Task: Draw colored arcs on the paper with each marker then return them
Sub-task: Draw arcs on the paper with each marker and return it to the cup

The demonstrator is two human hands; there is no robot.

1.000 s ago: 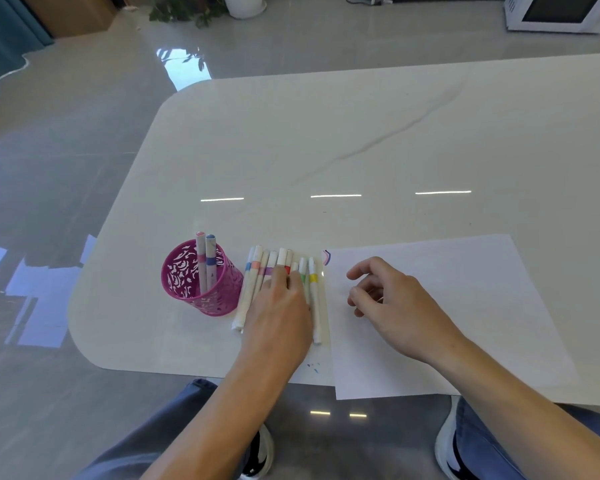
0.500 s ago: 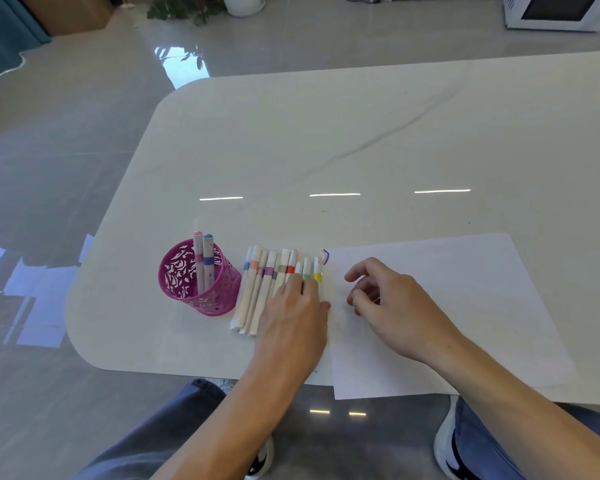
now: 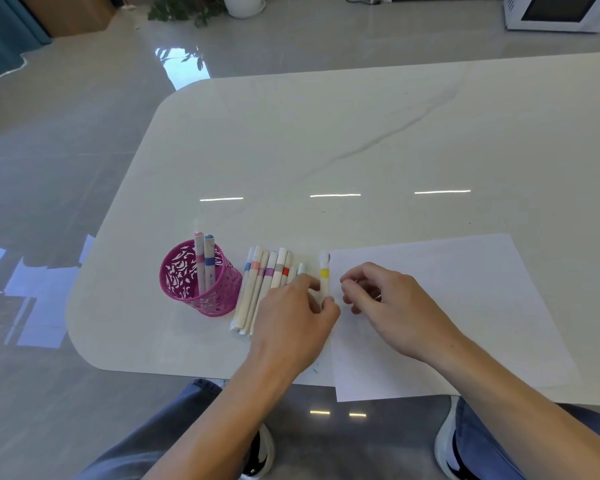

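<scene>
Yellow-banded marker [image 3: 324, 276] pinched in left hand [image 3: 293, 323] fingertips, just right of marker row [image 3: 264, 289] and beside left edge of paper [image 3: 465, 306]; right hand [image 3: 392, 306] loosely curled, empty, over paper; pink holder [image 3: 198, 282] left of row.

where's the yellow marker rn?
Head view, near table edge: yellow marker in the left hand, pulled right of the marker row, at the paper's left edge.

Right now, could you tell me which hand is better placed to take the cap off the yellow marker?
The right hand, probably. The left hand grips the yellow marker's lower end, tipped up beside the paper, while the right hand's curled fingers wait empty beside it, nearest its cap end.
</scene>
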